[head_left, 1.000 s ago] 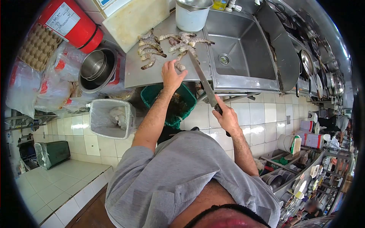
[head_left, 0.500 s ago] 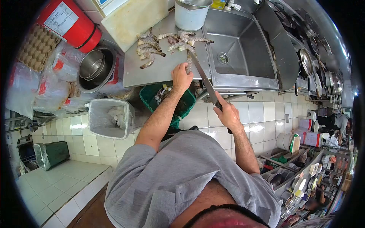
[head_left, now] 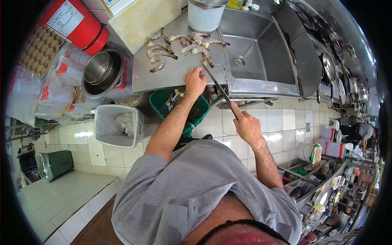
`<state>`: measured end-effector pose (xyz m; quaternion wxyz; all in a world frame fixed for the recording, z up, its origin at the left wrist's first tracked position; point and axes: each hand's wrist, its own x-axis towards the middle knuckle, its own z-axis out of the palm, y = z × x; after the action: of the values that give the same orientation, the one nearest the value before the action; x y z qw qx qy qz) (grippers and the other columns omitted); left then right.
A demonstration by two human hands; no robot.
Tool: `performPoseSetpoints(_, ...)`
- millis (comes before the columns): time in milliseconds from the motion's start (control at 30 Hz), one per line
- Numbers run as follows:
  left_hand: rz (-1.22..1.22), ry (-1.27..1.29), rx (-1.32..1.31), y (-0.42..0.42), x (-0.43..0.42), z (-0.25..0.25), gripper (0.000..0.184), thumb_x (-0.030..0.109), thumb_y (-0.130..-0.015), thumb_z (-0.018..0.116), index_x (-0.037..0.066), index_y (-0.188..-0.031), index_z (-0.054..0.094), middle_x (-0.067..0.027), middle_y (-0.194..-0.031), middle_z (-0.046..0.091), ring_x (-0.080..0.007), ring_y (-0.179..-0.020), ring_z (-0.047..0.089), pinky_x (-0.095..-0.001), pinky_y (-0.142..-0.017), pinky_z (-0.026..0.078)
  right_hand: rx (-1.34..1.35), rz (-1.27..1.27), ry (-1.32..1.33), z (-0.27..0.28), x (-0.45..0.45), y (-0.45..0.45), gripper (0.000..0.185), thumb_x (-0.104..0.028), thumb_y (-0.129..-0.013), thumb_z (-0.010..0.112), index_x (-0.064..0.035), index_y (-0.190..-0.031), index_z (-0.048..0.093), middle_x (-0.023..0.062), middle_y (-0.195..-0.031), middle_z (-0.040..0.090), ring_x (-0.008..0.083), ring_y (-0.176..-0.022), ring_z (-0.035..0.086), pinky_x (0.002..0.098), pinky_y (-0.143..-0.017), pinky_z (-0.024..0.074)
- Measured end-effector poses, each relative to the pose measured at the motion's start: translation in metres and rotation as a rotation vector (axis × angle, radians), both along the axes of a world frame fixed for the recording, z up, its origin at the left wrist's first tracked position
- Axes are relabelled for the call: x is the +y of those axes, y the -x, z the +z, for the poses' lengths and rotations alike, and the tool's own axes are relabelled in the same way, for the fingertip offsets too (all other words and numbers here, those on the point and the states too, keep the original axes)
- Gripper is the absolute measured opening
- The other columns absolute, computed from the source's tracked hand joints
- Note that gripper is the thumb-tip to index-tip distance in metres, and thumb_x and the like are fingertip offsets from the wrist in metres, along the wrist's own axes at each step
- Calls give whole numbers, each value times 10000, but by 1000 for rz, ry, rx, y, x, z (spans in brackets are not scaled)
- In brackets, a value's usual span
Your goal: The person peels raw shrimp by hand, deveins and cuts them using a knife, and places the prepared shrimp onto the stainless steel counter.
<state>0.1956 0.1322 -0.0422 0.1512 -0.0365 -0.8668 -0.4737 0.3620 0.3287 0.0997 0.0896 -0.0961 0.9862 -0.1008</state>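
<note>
My left hand [head_left: 195, 83] is closed around a shrimp [head_left: 202, 74] at the front edge of the steel counter [head_left: 143, 79]; most of that shrimp is hidden by the fingers. My right hand [head_left: 248, 125] grips the handle of a long knife [head_left: 219, 89], its blade slanting up and left so that the tip lies close to the left fingers. Beyond my hands, one group of shrimp [head_left: 159, 51] lies on the left of the counter. Another group of shrimp [head_left: 200, 45] is nearer the sink.
A steel sink [head_left: 259, 53] is at the right, with a white pot [head_left: 205, 18] beside it. Below the counter stand a green-lined bin [head_left: 200, 110] and a grey bin [head_left: 116, 136]. Metal bowls [head_left: 98, 69] sit at the left. A person [head_left: 365, 131] is far right.
My left hand has moved right, then drawn the shrimp toward the counter edge, away from the group. The knife has turned, with its tip now lower. Pale scraps have appeared in the green-lined bin.
</note>
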Motion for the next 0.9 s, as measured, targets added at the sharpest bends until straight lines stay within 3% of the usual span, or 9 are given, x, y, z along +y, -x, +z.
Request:
performPoseSetpoints(233,-35,-15,-18,-4,-3,10,304,103,-715,654,57,-1013,617,-95,-962,595,-288,-921,594,-434,-862,411,49,0,74,-15,-4,19,631,-164,-843,633,-217,-1420,383,137,-922,646,348,-751,654,463,-668,534)
performPoseSetpoints(300,-19,-24,122,-8,-5,14,247,67,-719,678,15,-949,606,-126,-932,612,-274,-823,626,-395,-748,505,65,-16,109,-12,-1,11,651,-148,-836,646,-221,-1426,379,131,-895,644,343,-757,649,459,-671,529)
performPoseSetpoints(500,-54,-74,136,-6,-8,9,190,44,-694,664,39,-852,560,-102,-896,589,-296,-834,608,-428,-722,469,1,-32,120,-1,4,-12,661,-123,-828,662,-218,-1425,394,121,-836,635,322,-733,644,439,-649,525)
performPoseSetpoints(900,-84,-43,47,-2,-7,7,191,98,-692,679,52,-861,604,-80,-880,587,-277,-822,606,-430,-782,449,-13,-44,91,-23,-4,-4,597,-164,-848,628,-233,-1405,424,113,-825,618,318,-707,648,443,-643,535)
